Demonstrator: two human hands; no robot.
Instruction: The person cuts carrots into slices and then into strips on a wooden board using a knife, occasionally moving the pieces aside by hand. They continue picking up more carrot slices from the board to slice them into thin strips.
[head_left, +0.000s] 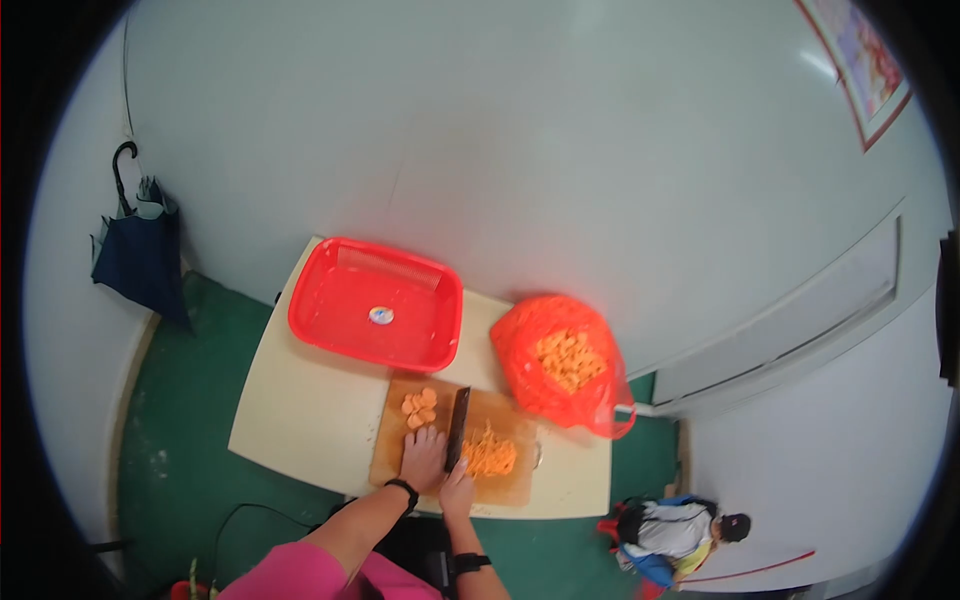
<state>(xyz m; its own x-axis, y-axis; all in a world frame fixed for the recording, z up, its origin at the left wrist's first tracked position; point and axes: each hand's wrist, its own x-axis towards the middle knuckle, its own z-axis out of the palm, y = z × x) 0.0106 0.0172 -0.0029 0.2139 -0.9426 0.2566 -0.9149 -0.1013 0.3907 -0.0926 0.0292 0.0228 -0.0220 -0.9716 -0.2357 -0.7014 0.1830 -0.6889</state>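
Note:
A wooden cutting board (pixel 385 448) lies near the table's front edge. My right hand (pixel 457 490) is closed round the handle of a dark knife (pixel 458 425), whose blade points away from me across the board. Just left of the blade, my left hand (pixel 424 458) rests on the board with its fingers together; whatever lies under them is hidden. Orange slices (pixel 419 407) sit beyond my left hand. To the right of the knife is a pile of orange shreds (pixel 490 455).
On the pale table (pixel 270 400), a red plastic basket (pixel 375 348) holds a small whitish item. A red bag (pixel 520 360) of orange pieces (pixel 571 360) stands at the right. A blue umbrella (pixel 143 250) hangs at the left wall; clothes and a cap (pixel 735 527) are at lower right.

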